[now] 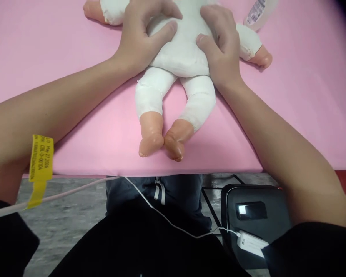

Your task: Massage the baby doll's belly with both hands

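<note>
A baby doll (184,57) lies on its back on a pink-covered table (83,150), its feet pointing toward me. Its body is white cloth, with skin-coloured plastic hands and feet; the head is out of the frame. My left hand (147,34) holds the doll's torso on one side, thumb resting on its front. On the opposite side, my right hand (223,44) grips the torso in the same way, with the thumb on top. The undersides of both hands are hidden by the doll.
A clear bottle (259,15) with a label lies beyond the doll's arm at right. A cable (80,191) with a yellow tag (42,161) crosses below the table edge to a white power bank (252,243). That and a black phone (251,211) rest on a black seat (230,200).
</note>
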A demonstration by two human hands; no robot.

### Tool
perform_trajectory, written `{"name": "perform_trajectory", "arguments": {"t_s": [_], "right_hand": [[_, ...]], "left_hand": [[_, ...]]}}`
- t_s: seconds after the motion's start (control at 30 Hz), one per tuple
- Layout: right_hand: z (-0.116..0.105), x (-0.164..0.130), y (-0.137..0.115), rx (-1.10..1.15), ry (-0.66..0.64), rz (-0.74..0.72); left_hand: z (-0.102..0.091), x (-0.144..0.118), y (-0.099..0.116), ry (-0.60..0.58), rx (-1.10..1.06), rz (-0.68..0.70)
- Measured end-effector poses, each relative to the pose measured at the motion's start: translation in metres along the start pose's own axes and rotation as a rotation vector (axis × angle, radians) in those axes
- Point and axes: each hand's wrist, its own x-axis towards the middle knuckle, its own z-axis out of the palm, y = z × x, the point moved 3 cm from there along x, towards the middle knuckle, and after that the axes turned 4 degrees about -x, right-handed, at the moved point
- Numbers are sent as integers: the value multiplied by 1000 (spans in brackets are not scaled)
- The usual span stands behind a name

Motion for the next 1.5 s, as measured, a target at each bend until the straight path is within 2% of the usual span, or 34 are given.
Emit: {"name": "perform_trajectory", "arguments": {"t_s": [0.17,0.37,0.5,0.6,0.7,0.87,1.03,1.17,1.27,1.4,1.5], "right_hand": [[3,-4,-3,88,84,-28],[6,-2,-18,171,149,-25],[9,0,-23,213,96,-23],[9,0,-25,254,32,12],[6,1,-27,275,-5,62],[3,2,-35,283,36,73],[4,2,-41,305,82,71],[5,3,-42,325,86,66],[9,3,-40,310,74,43],[18,1,-32,283,46,48],[20,2,-30,276,37,60]], "left_hand": [[-4,1,-3,83,41,12],[-17,-4,7,32,44,12],[-25,-8,13,54,8,76],[-27,-9,15,5,-9,125],[-27,-10,14,-43,5,101],[-30,-10,17,8,3,18],[-34,-13,22,68,-9,32],[-35,-17,18,98,36,48],[-34,-19,10,40,71,53],[-30,-20,4,-142,108,12],[-31,-20,6,-158,99,-8]]}}
